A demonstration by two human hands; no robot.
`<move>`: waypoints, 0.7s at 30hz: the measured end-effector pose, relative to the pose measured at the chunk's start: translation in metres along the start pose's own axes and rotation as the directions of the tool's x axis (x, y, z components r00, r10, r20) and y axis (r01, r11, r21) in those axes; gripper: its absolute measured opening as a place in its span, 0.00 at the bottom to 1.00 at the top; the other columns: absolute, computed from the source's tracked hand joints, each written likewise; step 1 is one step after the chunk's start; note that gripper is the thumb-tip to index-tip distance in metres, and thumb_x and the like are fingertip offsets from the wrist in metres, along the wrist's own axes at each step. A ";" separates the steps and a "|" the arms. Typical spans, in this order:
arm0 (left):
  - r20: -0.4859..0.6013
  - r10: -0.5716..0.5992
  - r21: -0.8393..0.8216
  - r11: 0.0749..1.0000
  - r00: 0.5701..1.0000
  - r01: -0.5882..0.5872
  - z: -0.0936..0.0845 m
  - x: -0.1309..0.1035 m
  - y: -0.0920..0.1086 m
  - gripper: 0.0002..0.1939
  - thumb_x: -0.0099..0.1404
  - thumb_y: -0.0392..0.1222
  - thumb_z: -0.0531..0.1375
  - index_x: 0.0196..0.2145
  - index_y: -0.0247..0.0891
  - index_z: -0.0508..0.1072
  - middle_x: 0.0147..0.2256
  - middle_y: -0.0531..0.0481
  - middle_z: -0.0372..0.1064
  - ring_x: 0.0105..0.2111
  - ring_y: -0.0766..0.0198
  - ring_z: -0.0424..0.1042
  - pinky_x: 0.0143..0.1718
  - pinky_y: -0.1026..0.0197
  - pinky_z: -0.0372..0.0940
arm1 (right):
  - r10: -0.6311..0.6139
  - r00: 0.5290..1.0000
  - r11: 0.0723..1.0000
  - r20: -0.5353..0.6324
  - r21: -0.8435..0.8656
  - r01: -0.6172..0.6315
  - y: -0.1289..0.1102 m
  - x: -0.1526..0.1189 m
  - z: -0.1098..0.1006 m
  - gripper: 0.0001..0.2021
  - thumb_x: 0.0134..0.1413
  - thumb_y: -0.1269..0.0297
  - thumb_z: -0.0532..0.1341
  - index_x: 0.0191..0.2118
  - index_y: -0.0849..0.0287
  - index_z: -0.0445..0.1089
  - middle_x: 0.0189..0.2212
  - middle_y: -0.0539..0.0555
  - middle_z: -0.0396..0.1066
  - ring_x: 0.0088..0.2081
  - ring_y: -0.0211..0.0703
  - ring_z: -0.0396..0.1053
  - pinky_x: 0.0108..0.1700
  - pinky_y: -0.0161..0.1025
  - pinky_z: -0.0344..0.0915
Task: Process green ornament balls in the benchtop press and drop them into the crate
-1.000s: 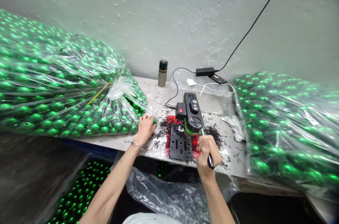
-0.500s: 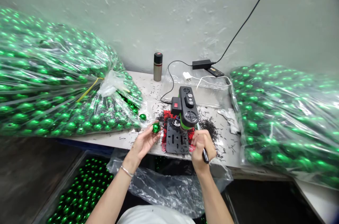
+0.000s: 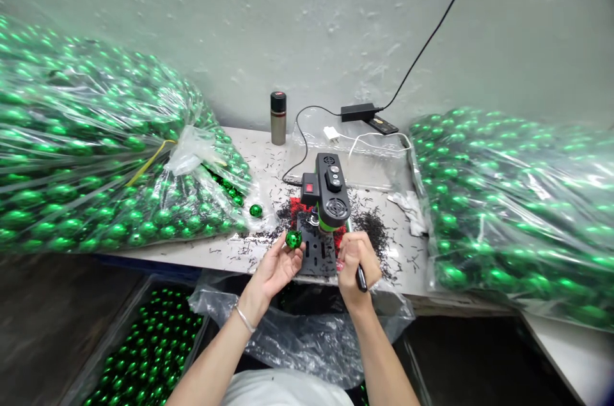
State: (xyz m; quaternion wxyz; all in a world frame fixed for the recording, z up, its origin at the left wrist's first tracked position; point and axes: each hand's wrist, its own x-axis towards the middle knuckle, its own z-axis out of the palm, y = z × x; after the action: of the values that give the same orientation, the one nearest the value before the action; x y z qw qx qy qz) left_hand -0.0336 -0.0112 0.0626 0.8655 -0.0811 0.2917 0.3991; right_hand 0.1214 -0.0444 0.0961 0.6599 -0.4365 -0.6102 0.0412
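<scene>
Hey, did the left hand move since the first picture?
Yes: the left hand moved right, away from the left bag, closer to the machine.

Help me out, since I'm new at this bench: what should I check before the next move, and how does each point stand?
1. Left hand holding the shiny green ball: ok, held at the fingers.
2. Right hand around the lever handle: ok, fingers closed on it.
3. Ball apart from the machine head: ok, it is off to the head's left.
4. Tabletop free of scraps: not ok, black shreds lie scattered around the machine.
5. Power on: cannot tell from the red switch.
</scene>
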 end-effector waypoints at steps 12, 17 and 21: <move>0.088 0.529 0.722 0.550 0.844 -0.420 -0.006 0.018 0.005 0.18 0.60 0.35 0.64 0.50 0.36 0.74 0.37 0.48 0.77 0.34 0.64 0.77 0.31 0.67 0.69 | -0.031 0.999 0.999 -0.017 0.015 0.031 0.003 -0.001 0.002 0.16 0.62 0.75 0.51 0.22 0.56 0.56 0.22 0.48 0.59 0.28 0.37 0.62 0.29 0.37 0.59; 0.371 0.528 0.919 -0.089 0.764 -0.384 -0.010 0.031 0.002 0.20 0.60 0.42 0.64 0.50 0.34 0.76 0.40 0.45 0.78 0.36 0.59 0.75 0.41 0.58 0.69 | -0.039 0.999 0.999 -0.015 0.003 0.039 0.002 -0.001 0.002 0.16 0.62 0.74 0.51 0.22 0.56 0.56 0.22 0.48 0.59 0.27 0.36 0.62 0.29 0.36 0.59; 0.513 0.431 0.833 -0.459 0.742 -0.309 -0.009 0.031 -0.002 0.20 0.62 0.44 0.62 0.51 0.35 0.75 0.40 0.43 0.78 0.37 0.55 0.75 0.43 0.53 0.69 | -0.027 1.000 0.999 0.002 -0.028 0.027 0.000 -0.001 0.000 0.15 0.62 0.74 0.51 0.23 0.57 0.57 0.25 0.49 0.61 0.27 0.35 0.62 0.28 0.36 0.58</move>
State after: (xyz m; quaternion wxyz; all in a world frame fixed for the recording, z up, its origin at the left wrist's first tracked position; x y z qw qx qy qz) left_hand -0.0202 0.0035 0.0376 0.3580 0.7181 0.5237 0.2861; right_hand 0.1209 -0.0447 0.0950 0.6538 -0.4374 -0.6170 0.0240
